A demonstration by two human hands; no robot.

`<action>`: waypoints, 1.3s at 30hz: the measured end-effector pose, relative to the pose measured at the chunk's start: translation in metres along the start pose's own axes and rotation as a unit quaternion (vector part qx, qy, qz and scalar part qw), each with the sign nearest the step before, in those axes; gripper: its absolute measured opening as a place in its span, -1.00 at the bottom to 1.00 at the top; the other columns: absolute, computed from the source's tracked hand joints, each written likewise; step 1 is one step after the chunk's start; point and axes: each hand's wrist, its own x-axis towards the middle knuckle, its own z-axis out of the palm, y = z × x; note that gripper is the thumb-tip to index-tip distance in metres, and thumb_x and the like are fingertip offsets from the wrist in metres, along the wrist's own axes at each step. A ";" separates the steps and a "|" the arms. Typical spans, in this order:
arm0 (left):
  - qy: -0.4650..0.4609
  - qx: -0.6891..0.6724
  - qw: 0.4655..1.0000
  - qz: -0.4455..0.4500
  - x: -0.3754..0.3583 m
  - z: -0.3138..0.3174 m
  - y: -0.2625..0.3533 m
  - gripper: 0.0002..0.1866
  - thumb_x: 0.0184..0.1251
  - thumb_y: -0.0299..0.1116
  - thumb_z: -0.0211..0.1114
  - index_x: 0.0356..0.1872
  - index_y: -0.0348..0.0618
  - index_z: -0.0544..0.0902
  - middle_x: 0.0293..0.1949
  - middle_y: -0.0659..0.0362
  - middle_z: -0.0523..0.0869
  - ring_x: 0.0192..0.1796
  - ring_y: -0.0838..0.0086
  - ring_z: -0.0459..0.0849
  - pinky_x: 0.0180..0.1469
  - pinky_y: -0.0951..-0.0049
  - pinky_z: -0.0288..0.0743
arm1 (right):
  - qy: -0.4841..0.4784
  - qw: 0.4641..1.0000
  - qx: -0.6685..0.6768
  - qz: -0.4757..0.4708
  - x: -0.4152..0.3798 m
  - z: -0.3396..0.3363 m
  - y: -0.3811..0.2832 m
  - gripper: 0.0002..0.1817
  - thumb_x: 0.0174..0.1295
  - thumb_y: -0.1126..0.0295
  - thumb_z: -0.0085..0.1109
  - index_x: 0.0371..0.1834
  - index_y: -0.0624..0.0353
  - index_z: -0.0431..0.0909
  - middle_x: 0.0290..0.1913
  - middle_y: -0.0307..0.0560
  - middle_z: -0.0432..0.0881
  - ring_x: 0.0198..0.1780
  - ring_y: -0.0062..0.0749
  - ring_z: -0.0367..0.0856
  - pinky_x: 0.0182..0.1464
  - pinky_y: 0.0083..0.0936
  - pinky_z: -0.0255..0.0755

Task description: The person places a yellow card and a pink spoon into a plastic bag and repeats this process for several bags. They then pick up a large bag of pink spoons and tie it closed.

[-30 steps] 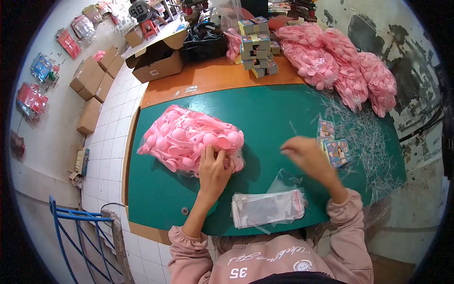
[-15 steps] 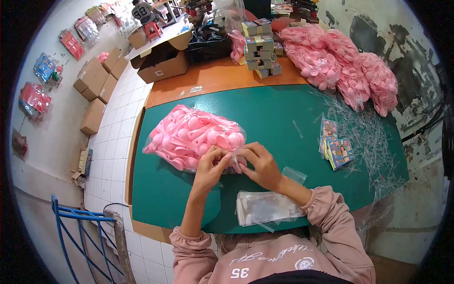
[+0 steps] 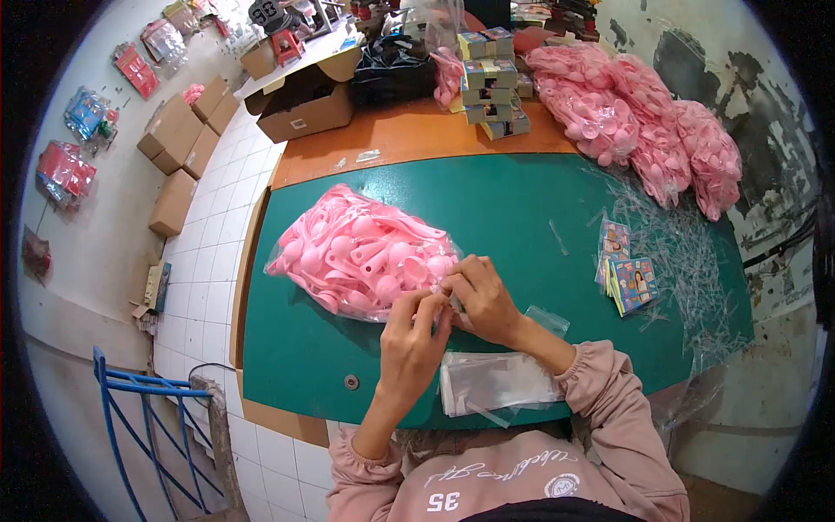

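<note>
A clear plastic bag full of pink spoons [image 3: 365, 252] lies on the green tabletop [image 3: 304, 383], its gathered end toward me. My left hand [image 3: 413, 331] and my right hand [image 3: 478, 300] meet at that end, with fingers pinched on the plastic at the bag's lower right corner. The exact spot between the fingertips is partly hidden. Just below my right forearm lies a stack of flat clear bags [image 3: 487, 383]. A small round dark object [image 3: 351, 382] rests on the tabletop left of my left forearm.
Printed cards [image 3: 633, 283] and scattered clear strips [image 3: 687, 261] lie at the right. More pink bags [image 3: 644, 130], stacked card bundles [image 3: 491, 87] and an open carton [image 3: 304, 109] stand at the back. A blue metal frame [image 3: 156, 391] is at lower left.
My left hand has shifted right and down, with its back now turned more toward the camera. The small round object has come into sight. The view has shifted slightly.
</note>
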 end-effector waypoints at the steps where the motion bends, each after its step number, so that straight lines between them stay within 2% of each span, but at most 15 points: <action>1: 0.001 -0.007 1.000 -0.016 -0.001 -0.002 0.001 -0.76 -0.02 -0.59 0.28 -0.27 -0.20 0.52 -0.30 0.10 0.52 -0.29 0.28 0.54 -0.33 0.36 0.48 | -0.003 1.000 0.006 0.000 -0.001 0.000 0.000 -0.66 -0.28 0.45 0.31 -0.39 0.20 0.41 -0.33 -0.06 0.41 -0.29 -0.20 0.40 -0.24 -0.38 0.29; 6: -0.018 -0.023 0.999 -0.023 -0.006 -0.004 -0.006 -0.72 -0.05 -0.59 0.28 -0.23 -0.21 0.52 -0.27 0.09 0.51 -0.28 0.26 0.54 -0.31 0.35 0.48 | -0.045 0.996 0.067 0.026 -0.003 -0.005 -0.002 -0.67 -0.27 0.47 0.32 -0.40 0.21 0.40 -0.33 -0.05 0.39 -0.30 -0.20 0.40 -0.27 -0.40 0.31; 9: -0.029 0.005 1.000 0.007 -0.004 -0.005 -0.012 -0.70 -0.12 -0.60 0.32 -0.28 -0.21 0.53 -0.28 0.08 0.54 -0.32 0.25 0.58 -0.30 0.37 0.50 | -0.080 0.993 0.078 0.030 -0.003 -0.007 -0.003 -0.67 -0.24 0.48 0.32 -0.39 0.24 0.39 -0.33 -0.04 0.38 -0.29 -0.17 0.41 -0.25 -0.37 0.34; 11: -0.060 0.004 0.996 0.073 -0.002 -0.003 -0.019 -0.66 -0.14 -0.60 0.28 -0.22 -0.22 0.50 -0.28 0.09 0.51 -0.27 0.25 0.53 -0.24 0.33 0.47 | -0.096 0.991 0.080 0.036 -0.004 -0.008 -0.002 -0.67 -0.23 0.49 0.31 -0.38 0.25 0.39 -0.33 -0.03 0.38 -0.28 -0.15 0.41 -0.23 -0.35 0.36; 12: -0.059 0.003 0.996 0.072 -0.001 -0.002 -0.024 -0.66 -0.14 -0.60 0.28 -0.22 -0.22 0.50 -0.28 0.09 0.51 -0.27 0.25 0.53 -0.24 0.33 0.47 | -0.110 0.988 0.097 0.043 -0.003 -0.009 -0.001 -0.67 -0.21 0.49 0.31 -0.36 0.26 0.39 -0.33 -0.03 0.38 -0.27 -0.14 0.42 -0.22 -0.34 0.37; 14: -0.072 0.008 0.985 0.155 0.000 0.000 -0.035 -0.63 -0.20 -0.59 0.33 -0.24 -0.22 0.50 -0.29 0.10 0.52 -0.28 0.26 0.54 -0.27 0.37 0.48 | -0.124 0.985 0.113 0.052 -0.003 -0.012 0.001 -0.68 -0.18 0.50 0.30 -0.35 0.26 0.39 -0.32 -0.03 0.39 -0.27 -0.13 0.44 -0.21 -0.34 0.39; 16: -0.063 -0.029 0.986 0.153 0.001 0.000 -0.045 -0.62 -0.22 -0.58 0.35 -0.25 -0.22 0.51 -0.29 0.11 0.52 -0.29 0.28 0.55 -0.30 0.38 0.49 | -0.178 0.956 0.209 0.100 0.002 -0.018 0.002 -0.71 -0.14 0.51 0.28 -0.33 0.25 0.41 -0.31 -0.04 0.39 -0.26 -0.15 0.47 -0.19 -0.34 0.40; 20: -0.029 -0.074 0.987 0.143 -0.002 0.002 -0.059 -0.64 -0.25 -0.57 0.42 -0.32 -0.23 0.52 -0.30 0.12 0.55 -0.34 0.32 0.59 -0.38 0.42 0.51 | -0.151 0.961 0.201 0.111 0.019 -0.040 -0.007 -0.73 -0.11 0.51 0.26 -0.32 0.20 0.44 -0.29 -0.09 0.43 -0.28 -0.22 0.49 -0.19 -0.40 0.40; 22: -0.014 -0.079 0.986 0.144 -0.002 0.003 -0.057 -0.66 -0.23 -0.55 0.42 -0.34 -0.24 0.53 -0.30 0.12 0.56 -0.35 0.33 0.59 -0.38 0.42 0.51 | -0.130 0.988 0.073 -0.042 0.022 -0.036 -0.012 -0.79 -0.05 0.41 0.19 -0.36 0.18 0.42 -0.34 -0.12 0.43 -0.25 -0.25 0.48 -0.20 -0.43 0.38; 26: 0.021 -0.085 0.983 0.160 -0.004 0.006 -0.058 -0.68 -0.21 -0.53 0.43 -0.35 -0.26 0.54 -0.30 0.10 0.57 -0.35 0.32 0.59 -0.37 0.44 0.51 | -0.113 0.991 0.047 -0.058 0.021 -0.027 -0.014 -0.82 -0.06 0.40 0.16 -0.40 0.17 0.42 -0.36 -0.16 0.44 -0.27 -0.32 0.49 -0.23 -0.47 0.38; 29: 0.019 -0.084 0.980 0.177 -0.007 0.009 -0.064 -0.68 -0.19 -0.52 0.43 -0.34 -0.28 0.54 -0.30 0.08 0.57 -0.37 0.31 0.58 -0.37 0.44 0.50 | -0.143 0.989 0.014 -0.042 0.019 -0.025 -0.016 -0.81 -0.10 0.40 0.15 -0.42 0.19 0.41 -0.37 -0.15 0.44 -0.27 -0.32 0.49 -0.22 -0.45 0.39; 31: 0.023 -0.078 0.979 0.186 -0.009 0.013 -0.067 -0.67 -0.20 -0.53 0.42 -0.33 -0.28 0.53 -0.30 0.08 0.57 -0.36 0.30 0.58 -0.36 0.43 0.49 | -0.177 0.984 -0.002 -0.031 0.019 -0.024 -0.016 -0.81 -0.12 0.39 0.14 -0.45 0.21 0.40 -0.38 -0.09 0.43 -0.28 -0.28 0.48 -0.22 -0.43 0.39; 34: 0.011 -0.080 0.978 0.191 -0.010 0.015 -0.068 -0.65 -0.22 -0.55 0.41 -0.31 -0.30 0.53 -0.31 0.07 0.56 -0.36 0.29 0.57 -0.35 0.42 0.49 | -0.195 0.980 0.004 -0.036 0.019 -0.018 -0.014 -0.76 -0.11 0.41 0.21 -0.40 0.24 0.39 -0.38 -0.07 0.42 -0.34 -0.21 0.47 -0.24 -0.41 0.39; 37: -0.004 -0.097 0.980 0.176 -0.009 0.017 -0.067 -0.63 -0.24 -0.58 0.40 -0.29 -0.30 0.51 -0.31 0.07 0.55 -0.35 0.28 0.56 -0.33 0.41 0.48 | -0.196 0.979 0.035 -0.043 0.019 -0.012 -0.007 -0.73 -0.14 0.42 0.21 -0.41 0.27 0.35 -0.40 -0.01 0.37 -0.33 -0.16 0.44 -0.23 -0.38 0.38; 39: -0.001 -0.101 0.981 0.167 -0.007 0.019 -0.066 -0.62 -0.25 -0.59 0.39 -0.29 -0.30 0.51 -0.30 0.07 0.54 -0.34 0.28 0.55 -0.31 0.42 0.48 | -0.202 0.978 0.022 -0.042 0.018 -0.011 -0.006 -0.74 -0.16 0.41 0.18 -0.42 0.28 0.36 -0.40 0.00 0.37 -0.29 -0.19 0.44 -0.21 -0.41 0.38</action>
